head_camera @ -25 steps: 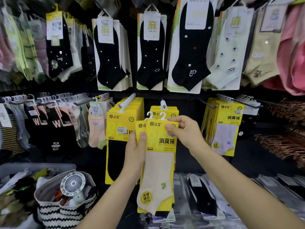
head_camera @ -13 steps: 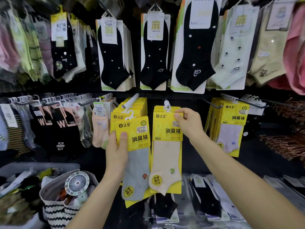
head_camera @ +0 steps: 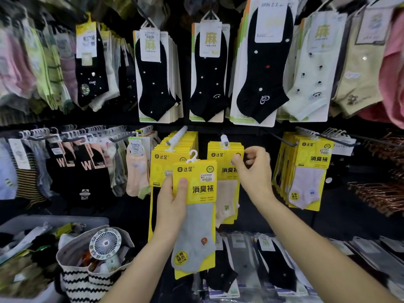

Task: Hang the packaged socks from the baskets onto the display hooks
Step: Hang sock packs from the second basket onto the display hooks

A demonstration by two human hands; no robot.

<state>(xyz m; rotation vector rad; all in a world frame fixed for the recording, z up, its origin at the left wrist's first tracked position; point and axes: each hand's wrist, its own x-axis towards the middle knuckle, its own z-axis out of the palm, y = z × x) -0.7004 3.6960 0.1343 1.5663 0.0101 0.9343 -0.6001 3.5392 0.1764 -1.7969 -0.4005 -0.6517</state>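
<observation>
My left hand [head_camera: 172,204] holds a yellow pack with a grey sock [head_camera: 196,228], thumb on its front, its white hanger pointing up in front of the display. Just right of it, a yellow pack with a cream sock [head_camera: 223,169] hangs at the front of a stack on a white display hook [head_camera: 224,139]. My right hand [head_camera: 253,171] hovers at that pack's upper right corner. Its fingers are loosely curled and hold nothing.
More yellow packs fill the hook to the left [head_camera: 177,136] and another stack hangs at the right [head_camera: 310,169]. A grey bin [head_camera: 54,221] and a striped bag [head_camera: 87,281] with a small fan [head_camera: 105,243] stand at lower left. Copper hooks [head_camera: 380,193] jut out at far right.
My right hand hung the cream sock pack on the hook and let go of it. My left hand kept the grey sock pack and raised it slightly.
</observation>
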